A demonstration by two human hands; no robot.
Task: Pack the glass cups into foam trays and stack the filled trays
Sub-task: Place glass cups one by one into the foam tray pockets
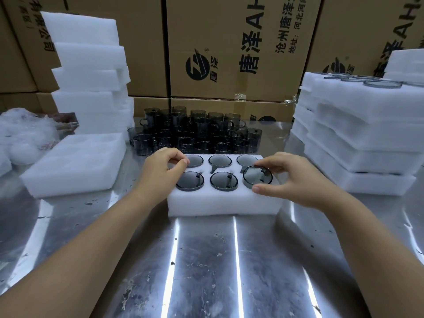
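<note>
A white foam tray [224, 204] lies on the steel table in front of me with smoky grey glass cups in its holes. My right hand [289, 177] pinches the rim of the front right cup [254, 177], which stands slightly proud of its hole. My left hand [160, 166] has its fingers curled over the back left cup [195, 160], touching its rim. The other cups sit flush in the foam. Behind the tray stands a crowd of loose grey glass cups [195, 131] with handles.
A stack of filled foam trays [358, 134] rises at the right. Empty foam trays [91, 72] are piled at the back left, with one lying flat [73, 164] beside them. Cardboard boxes [229, 47] wall off the back. Crumpled plastic [25, 129] lies far left.
</note>
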